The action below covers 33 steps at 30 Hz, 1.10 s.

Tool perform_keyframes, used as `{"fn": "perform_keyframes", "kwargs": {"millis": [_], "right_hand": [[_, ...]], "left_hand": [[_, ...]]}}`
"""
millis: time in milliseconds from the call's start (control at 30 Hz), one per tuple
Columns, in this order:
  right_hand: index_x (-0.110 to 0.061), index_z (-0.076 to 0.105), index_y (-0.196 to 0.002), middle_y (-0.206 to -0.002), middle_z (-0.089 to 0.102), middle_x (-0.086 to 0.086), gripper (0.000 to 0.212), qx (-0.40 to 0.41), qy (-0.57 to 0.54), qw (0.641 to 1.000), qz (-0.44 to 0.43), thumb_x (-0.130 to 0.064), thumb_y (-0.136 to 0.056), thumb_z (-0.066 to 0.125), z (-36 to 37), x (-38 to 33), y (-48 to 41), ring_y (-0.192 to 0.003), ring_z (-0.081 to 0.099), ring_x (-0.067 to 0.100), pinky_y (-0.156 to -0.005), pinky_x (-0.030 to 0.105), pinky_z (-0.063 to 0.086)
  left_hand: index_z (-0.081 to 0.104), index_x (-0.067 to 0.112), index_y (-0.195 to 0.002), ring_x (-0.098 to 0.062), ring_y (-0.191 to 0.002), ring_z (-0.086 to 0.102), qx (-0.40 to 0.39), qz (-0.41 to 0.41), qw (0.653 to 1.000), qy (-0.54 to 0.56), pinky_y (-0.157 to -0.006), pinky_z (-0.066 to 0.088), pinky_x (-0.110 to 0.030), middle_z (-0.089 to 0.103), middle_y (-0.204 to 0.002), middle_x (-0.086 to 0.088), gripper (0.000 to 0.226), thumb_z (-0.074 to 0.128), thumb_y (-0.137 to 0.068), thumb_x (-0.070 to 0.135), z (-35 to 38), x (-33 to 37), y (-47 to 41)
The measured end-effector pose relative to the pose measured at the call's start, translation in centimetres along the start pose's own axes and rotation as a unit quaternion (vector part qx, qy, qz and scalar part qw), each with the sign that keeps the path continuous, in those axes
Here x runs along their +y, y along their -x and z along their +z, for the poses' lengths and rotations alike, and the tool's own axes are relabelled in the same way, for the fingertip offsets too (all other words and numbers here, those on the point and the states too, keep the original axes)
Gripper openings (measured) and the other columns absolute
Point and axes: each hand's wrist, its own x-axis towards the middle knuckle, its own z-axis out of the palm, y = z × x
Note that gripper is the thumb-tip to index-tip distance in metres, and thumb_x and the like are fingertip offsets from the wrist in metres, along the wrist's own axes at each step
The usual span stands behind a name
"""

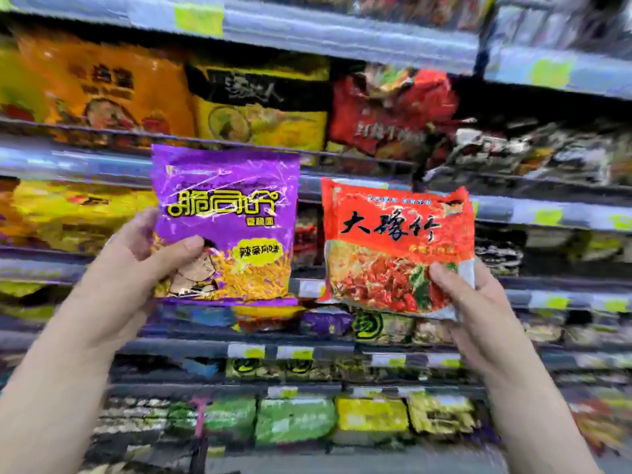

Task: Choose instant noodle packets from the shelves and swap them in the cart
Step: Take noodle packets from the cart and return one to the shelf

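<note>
Purple packet in left grip, red packet in right grip

Purple noodle pkt, gripped in L hand, blocks the shelf fronts straight behind it. Just R of it there's only a narrow slit before the red noodle pkt, held in R hand. Below it, btwn both forearms, open air runs down to green packs on a low shelf. Above it, a wire rail crosses in front of a yellow-black pack. L of it, the shelf is jammed w/ yellow bags.
</note>
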Motion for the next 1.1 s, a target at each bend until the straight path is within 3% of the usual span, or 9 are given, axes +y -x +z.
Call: {"fn": "perform_keyframes", "kwargs": {"millis": [100,467,633,767,867,967,1100], "right_hand": [[-0.021,0.068,-0.11,-0.1,0.079,-0.001,0.027,0.047,0.013,0.999,-0.023,-0.015,-0.083,0.063,-6.7,-2.6,2.8,-0.089,0.076,0.012,-0.069,0.025,0.059],[-0.014,0.071,-0.109,-0.108,0.077,0.008,0.04,0.194,0.042,0.974,-0.108,-0.028,-0.072,0.075,-28.4,-11.6,13.5,-0.095,0.075,0.019,-0.078,0.03,0.06],[-0.018,0.075,-0.093,-0.095,0.079,0.0,0.018,0.248,0.048,0.956,-0.148,-0.018,-0.076,0.067,-35.8,-15.2,17.7,-0.081,0.075,0.012,-0.069,0.026,0.06],[-0.018,0.072,-0.1,-0.101,0.079,0.003,0.024,0.276,0.048,0.945,-0.168,-0.017,-0.077,0.067,-40.7,-18.0,19.8,-0.087,0.075,0.014,-0.075,0.03,0.062],[-0.016,0.07,-0.106,-0.108,0.077,0.006,0.028,0.289,0.053,0.939,-0.18,-0.018,-0.079,0.066,-44.4,-19.9,20.4,-0.092,0.075,0.018,-0.08,0.034,0.062],[-0.013,0.068,-0.106,-0.102,0.078,0.005,0.025,0.309,0.043,0.931,-0.189,-0.013,-0.083,0.061,-48.4,-21.2,20.3,-0.088,0.076,0.017,-0.074,0.03,0.062],[-0.001,0.059,-0.13,-0.123,0.072,0.016,0.048,0.336,0.033,0.921,-0.195,-0.015,-0.085,0.063,-54.1,-22.3,19.1,-0.114,0.069,0.034,-0.096,0.05,0.055]], "left_hand": [[0.064,0.022,-0.108,-0.005,-0.075,0.075,-0.064,0.012,0.998,0.007,-0.066,0.062,-0.022,0.08,-0.093,0.008,0.035,0.06,-0.078,0.004,7.0,-0.6,0.0],[0.061,0.023,-0.117,-0.009,-0.077,0.075,-0.207,0.013,0.976,0.072,-0.069,0.063,-0.027,0.079,-0.1,0.001,0.039,0.065,-0.08,0.012,32.6,-2.6,4.7],[0.06,0.021,-0.122,-0.01,-0.079,0.076,-0.265,0.025,0.959,0.101,-0.07,0.064,-0.031,0.079,-0.102,0.002,0.043,0.066,-0.08,0.014,42.2,-2.7,7.5],[0.057,0.017,-0.126,-0.009,-0.074,0.075,-0.304,0.027,0.946,0.112,-0.061,0.061,-0.026,0.079,-0.097,0.003,0.046,0.064,-0.081,0.01,49.1,-2.3,9.1],[0.056,0.014,-0.129,-0.009,-0.076,0.075,-0.323,0.037,0.937,0.124,-0.064,0.061,-0.026,0.079,-0.102,0.0,0.048,0.064,-0.082,0.008,54.1,-2.1,9.4],[0.057,0.016,-0.127,-0.009,-0.079,0.075,-0.333,0.047,0.932,0.133,-0.066,0.061,-0.024,0.079,-0.104,0.0,0.046,0.063,-0.082,0.007,59.0,-2.4,9.2],[0.058,0.018,-0.122,-0.009,-0.073,0.074,-0.345,0.054,0.927,0.135,-0.053,0.059,-0.024,0.079,-0.102,0.0,0.043,0.064,-0.08,0.01,65.9,-3.9,8.7]]}}
